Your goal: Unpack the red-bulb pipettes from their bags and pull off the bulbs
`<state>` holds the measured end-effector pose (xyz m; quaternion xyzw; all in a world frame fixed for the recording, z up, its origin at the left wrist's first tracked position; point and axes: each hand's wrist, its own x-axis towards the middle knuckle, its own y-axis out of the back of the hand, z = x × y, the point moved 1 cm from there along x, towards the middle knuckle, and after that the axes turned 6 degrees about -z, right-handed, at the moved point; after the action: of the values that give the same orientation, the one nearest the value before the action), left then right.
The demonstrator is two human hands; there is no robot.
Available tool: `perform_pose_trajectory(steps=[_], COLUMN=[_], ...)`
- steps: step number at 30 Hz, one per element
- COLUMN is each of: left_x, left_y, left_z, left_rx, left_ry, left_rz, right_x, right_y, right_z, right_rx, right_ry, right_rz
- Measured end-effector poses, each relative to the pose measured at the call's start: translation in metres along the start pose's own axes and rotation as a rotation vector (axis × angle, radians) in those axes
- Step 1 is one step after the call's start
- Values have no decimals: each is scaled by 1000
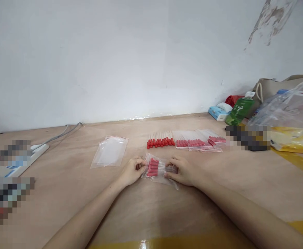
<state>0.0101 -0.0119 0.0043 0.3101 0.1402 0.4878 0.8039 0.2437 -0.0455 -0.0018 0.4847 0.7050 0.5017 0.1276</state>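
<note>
A clear zip bag (164,178) lies on the table between my hands, with several red-bulbed droppers (152,167) side by side inside it, bulbs to the left and thin clear stems to the right. My left hand (134,170) pinches the bag's left edge, where its seal strip seems to run. From the right, my right hand (181,171) grips the bag around the stem ends, thumb and fingers bent over it. Just beyond, a row of loose red-bulbed droppers (160,142) rests on the table. Filled zip bags (196,143) overlap to the right of that row.
Flat clear bags (110,151) are stacked at left. A white power strip (38,155) with a grey cable lies farther left, near blurred items. At back right stand a tissue pack (218,112), a green bottle (240,110) and plastic bags (286,107). A wall closes off the back.
</note>
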Motion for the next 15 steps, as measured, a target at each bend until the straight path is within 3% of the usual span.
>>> perform_pose_trajectory(steps=[6, 15], left_x=[-2, -1], left_y=[6, 2], left_z=[8, 20], left_rx=[-248, -351], left_ry=[117, 249], left_rz=[-219, -188], right_x=[1, 2], right_y=[-4, -3], right_z=[8, 1], right_rx=[-114, -266], right_ry=[56, 52], right_rz=[84, 92])
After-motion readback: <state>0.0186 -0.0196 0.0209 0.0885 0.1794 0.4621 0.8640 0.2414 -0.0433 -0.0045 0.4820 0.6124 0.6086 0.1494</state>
